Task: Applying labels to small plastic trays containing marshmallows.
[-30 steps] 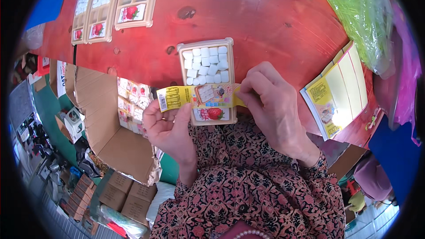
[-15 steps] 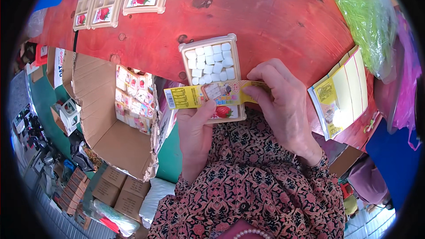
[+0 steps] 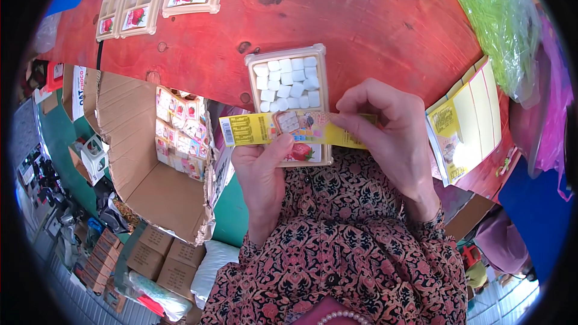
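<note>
In front of me, at the near edge of the red table, lies a tray of white candies (image 3: 289, 84) in a clear-lidded beige plastic box. A strawberry-printed packet shows in its near end. Across the box's middle runs a yellow printed label strip (image 3: 250, 127). My left hand (image 3: 262, 165) has its thumb pressed on the strip from the near side, its fingers hidden under the box. My right hand (image 3: 391, 132) pinches the strip's right part between thumb and forefinger, just right of the box.
Several similar trays (image 3: 192, 7) stand at the far left. A torn-edged cardboard box (image 3: 162, 198) holding packed trays is below left. At right lie a stack of yellow label sheets (image 3: 475, 120) and a green plastic bag (image 3: 484, 30).
The strip's right part, earlier curled up in my right hand, now lies flatter and extends further right past the box. My left hand has shifted slightly left.
</note>
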The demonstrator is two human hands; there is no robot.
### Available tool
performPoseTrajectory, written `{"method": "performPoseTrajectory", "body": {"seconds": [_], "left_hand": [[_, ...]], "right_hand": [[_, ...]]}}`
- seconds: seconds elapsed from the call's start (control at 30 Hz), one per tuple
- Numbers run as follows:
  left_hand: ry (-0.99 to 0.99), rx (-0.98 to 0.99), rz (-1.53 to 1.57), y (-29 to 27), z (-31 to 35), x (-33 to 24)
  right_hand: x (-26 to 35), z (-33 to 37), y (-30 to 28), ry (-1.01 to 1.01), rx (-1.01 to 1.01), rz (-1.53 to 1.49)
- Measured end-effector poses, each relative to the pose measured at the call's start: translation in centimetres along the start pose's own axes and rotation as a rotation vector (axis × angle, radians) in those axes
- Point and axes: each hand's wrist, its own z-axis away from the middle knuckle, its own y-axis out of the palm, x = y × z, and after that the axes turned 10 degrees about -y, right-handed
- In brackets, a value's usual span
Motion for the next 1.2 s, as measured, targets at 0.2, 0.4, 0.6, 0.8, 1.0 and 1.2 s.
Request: {"method": "performPoseTrajectory", "body": {"seconds": [0.2, 0.4, 0.6, 0.8, 1.0, 1.2], "left_hand": [[-0.029, 0.022, 0.033, -0.8, 0.3, -0.1], [-0.046, 0.135, 0.095, -1.4, 1.4, -1.3], [-0.097, 0.282, 0.255, -0.7, 2.2, -1.3], [-0.468, 0.499, 0.58, -0.7, 2.4, -0.7], [-0.352, 0.173, 0.391, -0.7, 2.4, -0.1], [0.228, 0.493, -0.015, -0.4, 0.7, 0.6]], "right_hand": [[-0.1, -0.3, 0.2, 0.057, 0.015, -0.073], [0.1, 0.1, 0.6, 0.053, 0.009, -0.468], [-0.9, 0.3, 1.6, -0.065, 0.01, -0.945], [-0.8, 0.9, 3.0, -0.205, -0.063, -0.883], [2.5, 2.7, 1.2, -0.048, -0.137, -0.416], [3.6, 4.1, 0.2, -0.298, -0.023, -0.087]]}}
